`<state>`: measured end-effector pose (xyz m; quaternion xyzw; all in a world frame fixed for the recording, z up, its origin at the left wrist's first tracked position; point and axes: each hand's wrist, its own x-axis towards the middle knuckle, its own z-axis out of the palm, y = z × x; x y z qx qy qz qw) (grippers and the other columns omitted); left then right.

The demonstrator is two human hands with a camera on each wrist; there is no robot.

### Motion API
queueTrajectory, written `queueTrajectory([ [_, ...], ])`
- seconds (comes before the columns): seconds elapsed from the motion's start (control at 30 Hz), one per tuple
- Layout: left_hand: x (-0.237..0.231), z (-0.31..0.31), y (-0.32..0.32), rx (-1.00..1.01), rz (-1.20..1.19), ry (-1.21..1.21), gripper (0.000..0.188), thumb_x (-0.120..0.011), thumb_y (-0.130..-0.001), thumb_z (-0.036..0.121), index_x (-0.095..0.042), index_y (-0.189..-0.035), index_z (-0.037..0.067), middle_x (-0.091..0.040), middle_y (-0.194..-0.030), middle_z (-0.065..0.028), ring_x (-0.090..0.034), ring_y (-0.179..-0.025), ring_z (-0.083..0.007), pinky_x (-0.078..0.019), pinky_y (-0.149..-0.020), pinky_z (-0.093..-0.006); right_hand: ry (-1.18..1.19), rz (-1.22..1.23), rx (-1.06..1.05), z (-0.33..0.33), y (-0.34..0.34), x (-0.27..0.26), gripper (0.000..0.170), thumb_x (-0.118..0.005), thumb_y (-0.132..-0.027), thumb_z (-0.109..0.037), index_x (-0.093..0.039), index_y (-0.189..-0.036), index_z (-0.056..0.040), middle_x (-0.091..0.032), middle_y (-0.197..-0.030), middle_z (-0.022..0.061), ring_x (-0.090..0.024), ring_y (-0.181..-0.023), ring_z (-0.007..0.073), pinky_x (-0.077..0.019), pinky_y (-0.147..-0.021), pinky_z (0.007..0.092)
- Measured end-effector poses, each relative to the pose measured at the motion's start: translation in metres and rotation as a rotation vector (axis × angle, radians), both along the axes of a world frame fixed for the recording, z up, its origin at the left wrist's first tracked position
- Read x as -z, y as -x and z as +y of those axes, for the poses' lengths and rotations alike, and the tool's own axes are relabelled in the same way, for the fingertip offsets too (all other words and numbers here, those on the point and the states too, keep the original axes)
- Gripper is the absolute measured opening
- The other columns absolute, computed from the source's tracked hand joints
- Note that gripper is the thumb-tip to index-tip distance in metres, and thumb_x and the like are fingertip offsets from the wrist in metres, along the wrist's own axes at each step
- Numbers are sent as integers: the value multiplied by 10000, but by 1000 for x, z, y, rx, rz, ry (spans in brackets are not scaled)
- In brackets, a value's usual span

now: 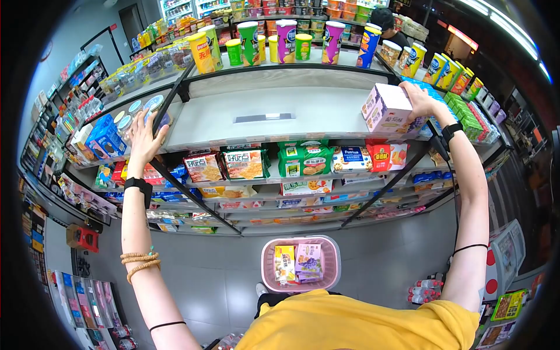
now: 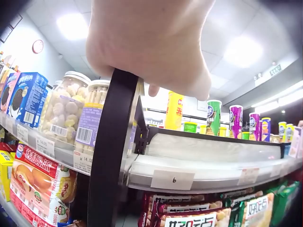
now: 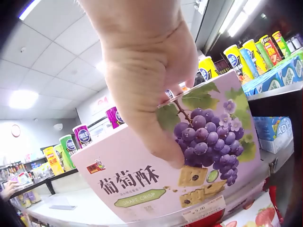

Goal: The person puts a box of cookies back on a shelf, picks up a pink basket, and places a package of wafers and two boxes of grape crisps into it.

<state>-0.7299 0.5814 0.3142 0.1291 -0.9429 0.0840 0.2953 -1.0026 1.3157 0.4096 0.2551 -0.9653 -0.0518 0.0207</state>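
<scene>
My right hand grips a pink box of grape crisp biscuits at the right end of the upper shelf. Its thumb presses the printed front, and the other fingers reach over the top edge. In the head view, a second pink box face shows beside it. My left hand rests with spread fingers at the black shelf post, at the left end of the same shelf. Lidded plastic jars stand just left of that post. Most left fingertips are hidden in the wrist view.
A pink basket on the floor holds a yellow pack and purple grape packs. Tall chip canisters line the ledge behind the shelf. Bagged biscuits fill the shelf below. Another person is at the back right.
</scene>
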Motion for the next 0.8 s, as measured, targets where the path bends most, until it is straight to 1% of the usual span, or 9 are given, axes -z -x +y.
queueTrajectory([
  [0.17,2,-4,1,-4,-3,3,650,-541,-934,584,-478,-1425,162,-336,-1557,-115,-241,-1472,-329,-179,-1169,-538,95,249,-121,-12,-36,-8,1044,-901,-477,-294,-409,-1378,-103,-521,-1279,174,-468,-1258,354,-327,-1048,482],
  [0.23,3,-5,1,3,4,16,664,-549,-926,594,-477,-1425,162,-343,-1553,-116,-246,-1469,-332,-181,-1164,-550,136,477,-171,-16,-55,-13,986,-860,-533,-297,-422,-1389,-80,-535,-1258,172,-477,-1238,352,-310,-1058,470],
  [0.4,9,-14,5,3,5,31,671,-556,-920,603,-480,-1427,170,-341,-1558,-118,-240,-1472,-342,-166,-1166,-553,526,666,-198,-28,-158,-7,984,-882,-580,-271,-412,-1419,-62,-528,-1322,178,-504,-1234,352,-354,-1069,461],
  [0.47,13,-20,6,16,18,48,668,-550,-920,613,-495,-1414,167,-347,-1553,-120,-244,-1468,-340,-169,-1160,-555,860,413,-209,-33,-210,27,1152,-917,-563,-262,-282,-1494,-26,-482,-1363,171,-475,-1290,311,-371,-1102,435],
  [0.53,10,-17,5,29,-2,57,670,-547,-915,632,-513,-1394,164,-359,-1545,-115,-257,-1460,-339,-195,-1140,-577,1033,135,-169,-39,-268,68,1272,-944,-542,-270,-180,-1531,-35,-432,-1418,147,-413,-1354,283,-341,-1130,421],
  [0.63,18,-31,11,44,-1,90,689,-539,-907,656,-515,-1404,179,-362,-1545,-118,-265,-1457,-351,-212,-1130,-599,1318,-354,-11,-42,-334,165,1281,-957,-525,-282,-197,-1528,-39,-419,-1433,143,-385,-1375,274,-316,-1144,419],
  [0.7,20,-37,15,21,-14,88,693,-538,-905,659,-509,-1418,193,-367,-1541,-128,-270,-1453,-369,-219,-1129,-614,1365,-498,38,-63,-368,214,1273,-960,-522,-263,-208,-1525,-40,-464,-1363,132,-432,-1329,273,-342,-1121,414],
  [0.77,27,-54,21,83,4,119,687,-517,-914,664,-515,-1421,200,-366,-1543,-138,-271,-1451,-384,-226,-1122,-632,1153,-550,262,-60,-403,277,1220,-938,-541,-236,-225,-1508,-27,-506,-1212,124,-533,-1175,258,-405,-1055,392],
  [0.8,32,-68,29,115,23,156,713,-503,-904,693,-522,-1418,201,-376,-1539,-134,-276,-1452,-376,-224,-1124,-632,1071,-580,376,-63,-418,299,1203,-933,-539,-249,-240,-1498,-30,-518,-1222,147,-539,-1187,277,-412,-1054,393],
])
